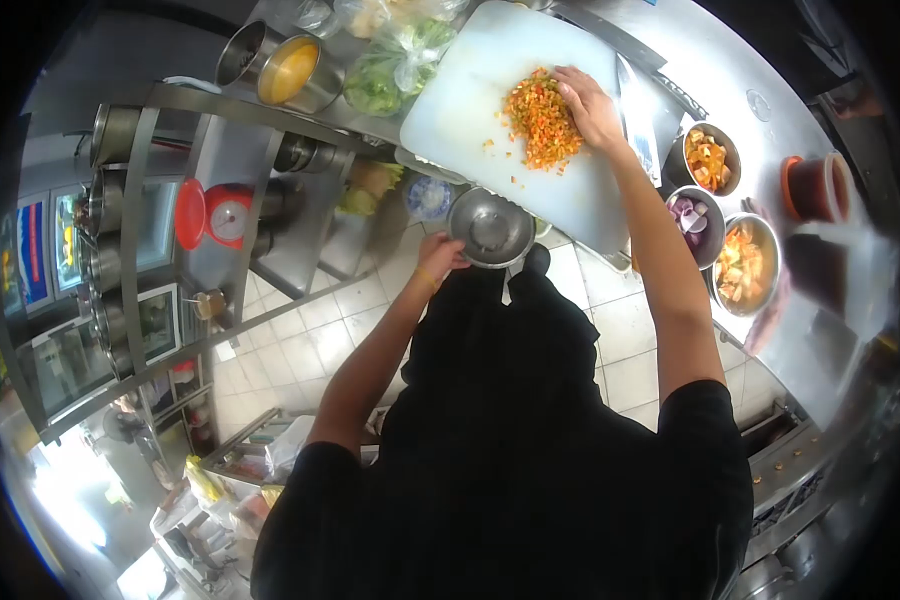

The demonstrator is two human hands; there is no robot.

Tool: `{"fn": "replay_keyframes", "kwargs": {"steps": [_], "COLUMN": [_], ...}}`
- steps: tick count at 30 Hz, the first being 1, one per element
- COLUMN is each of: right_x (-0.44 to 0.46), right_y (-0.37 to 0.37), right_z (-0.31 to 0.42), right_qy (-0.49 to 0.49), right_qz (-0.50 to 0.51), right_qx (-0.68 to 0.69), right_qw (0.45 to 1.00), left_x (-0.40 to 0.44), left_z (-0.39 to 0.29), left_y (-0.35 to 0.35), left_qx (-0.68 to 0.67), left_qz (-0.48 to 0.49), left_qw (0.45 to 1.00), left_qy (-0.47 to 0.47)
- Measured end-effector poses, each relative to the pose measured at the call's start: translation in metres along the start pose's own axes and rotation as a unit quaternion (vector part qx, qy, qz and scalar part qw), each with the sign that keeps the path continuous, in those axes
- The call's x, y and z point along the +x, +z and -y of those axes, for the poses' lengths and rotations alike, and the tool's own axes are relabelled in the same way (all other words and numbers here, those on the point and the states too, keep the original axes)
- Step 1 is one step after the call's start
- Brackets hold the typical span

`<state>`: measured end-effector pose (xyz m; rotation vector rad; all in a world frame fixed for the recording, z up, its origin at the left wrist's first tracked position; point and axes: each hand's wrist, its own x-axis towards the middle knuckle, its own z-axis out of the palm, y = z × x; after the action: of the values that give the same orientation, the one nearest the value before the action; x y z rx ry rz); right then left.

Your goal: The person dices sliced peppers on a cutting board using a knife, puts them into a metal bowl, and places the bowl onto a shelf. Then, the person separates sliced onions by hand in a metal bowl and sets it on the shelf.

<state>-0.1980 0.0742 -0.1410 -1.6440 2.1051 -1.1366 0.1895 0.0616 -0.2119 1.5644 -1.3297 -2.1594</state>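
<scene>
My left hand (440, 257) grips the rim of a metal bowl (510, 240), held just below the near edge of a white cutting board (460, 110). Only a small round shape or reflection shows at the bowl's bottom. On the board lies a heap of finely diced orange, red and green vegetables (542, 118). My right hand (590, 108) rests against the right side of this heap, its fingers stretched over the edge of the pieces. A knife (634, 115) lies beside the board on the right.
Metal bowls with cut vegetables (708, 160), purple onion pieces (690, 217) and more orange chunks (742, 265) stand at the right, near a red-brown tub (820, 188). At the back left are bagged greens (395, 75) and a pot of yellow liquid (292, 72). A red scale (230, 216) sits on the shelf.
</scene>
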Motion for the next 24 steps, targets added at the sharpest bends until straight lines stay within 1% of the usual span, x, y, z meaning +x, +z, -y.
{"fn": "replay_keyframes", "kwargs": {"steps": [1,3,5,7,9,14,19,21,23,24], "right_x": [-0.003,-0.012,-0.020,-0.031,-0.041,-0.067,-0.093,-0.101,-0.111,-0.116], "right_y": [0.000,0.000,0.001,0.004,0.009,0.027,0.048,0.060,0.076,0.087], "right_z": [0.005,0.014,0.025,0.036,0.045,0.074,0.122,0.138,0.153,0.160], "right_qy": [0.000,0.043,0.060,0.081,0.110,0.150,0.218,0.234,0.249,0.245], "right_qz": [0.002,-0.012,-0.025,-0.045,-0.078,-0.148,-0.166,-0.207,-0.220,-0.259], "right_qx": [-0.003,0.051,0.062,0.072,0.096,0.080,0.097,0.120,0.095,0.080], "right_qw": [1.000,0.998,0.996,0.993,0.986,0.974,0.957,0.942,0.938,0.931], "left_x": [0.003,0.004,0.006,0.012,0.019,0.028,0.040,0.047,0.050,0.050], "left_z": [-0.007,-0.020,-0.028,-0.035,-0.043,-0.074,-0.094,-0.099,-0.104,-0.106], "left_y": [0.008,0.020,0.026,0.027,0.028,0.020,0.005,0.001,-0.001,-0.002], "left_qx": [-0.003,-0.029,-0.021,0.041,0.046,0.064,0.110,0.114,0.121,0.125], "left_qz": [0.002,0.030,0.046,0.086,0.108,0.182,0.266,0.299,0.321,0.323], "left_qw": [1.000,0.999,0.998,0.995,0.993,0.980,0.952,0.940,0.931,0.930], "left_qy": [0.000,-0.021,-0.022,-0.032,-0.032,-0.057,-0.104,-0.121,-0.124,-0.126]}}
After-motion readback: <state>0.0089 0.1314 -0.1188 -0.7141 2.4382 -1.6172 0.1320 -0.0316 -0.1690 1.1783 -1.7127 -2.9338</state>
